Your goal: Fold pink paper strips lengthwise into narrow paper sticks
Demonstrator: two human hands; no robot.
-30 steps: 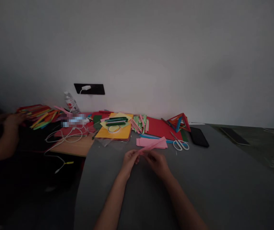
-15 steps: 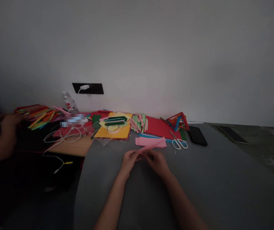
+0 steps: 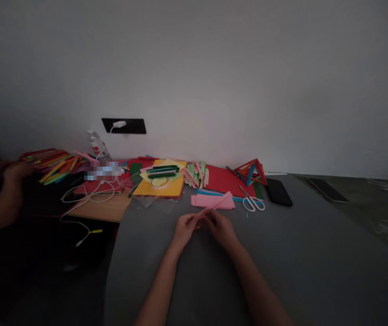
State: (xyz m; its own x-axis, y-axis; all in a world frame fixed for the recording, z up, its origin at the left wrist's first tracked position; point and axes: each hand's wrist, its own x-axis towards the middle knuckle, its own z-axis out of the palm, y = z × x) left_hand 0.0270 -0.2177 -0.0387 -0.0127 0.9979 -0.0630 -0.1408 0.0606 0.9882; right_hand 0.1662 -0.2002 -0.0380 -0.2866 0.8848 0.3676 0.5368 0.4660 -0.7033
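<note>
Both hands pinch a narrow pink paper strip (image 3: pixel 216 204) above the grey table. My left hand (image 3: pixel 184 228) is closed on its lower end, and my right hand (image 3: pixel 221 228) closes on it from the other side, fingertips nearly meeting. The strip's free end slants up to the right. Just behind it lie several flat pink paper pieces (image 3: pixel 198 200), partly covered by the strip. White-handled scissors (image 3: pixel 253 203) rest to the right of these, blades pointing away. A blue paper strip (image 3: pixel 204 193) shows behind the pink pieces.
Behind are red paper (image 3: pixel 222 179), yellow paper (image 3: pixel 142 186), a heap of green and pink strips (image 3: pixel 197 175) and a paper-strip frame (image 3: pixel 251 174). A black phone (image 3: pixel 278 192) lies at right. At left are white cables (image 3: pixel 93 194), a bottle (image 3: pixel 98 145) and another person's arm (image 3: pixel 5 199).
The held strip's free end points up slightly more steeply, and my hands have shifted very little. Both hands keep their hold on the strip.
</note>
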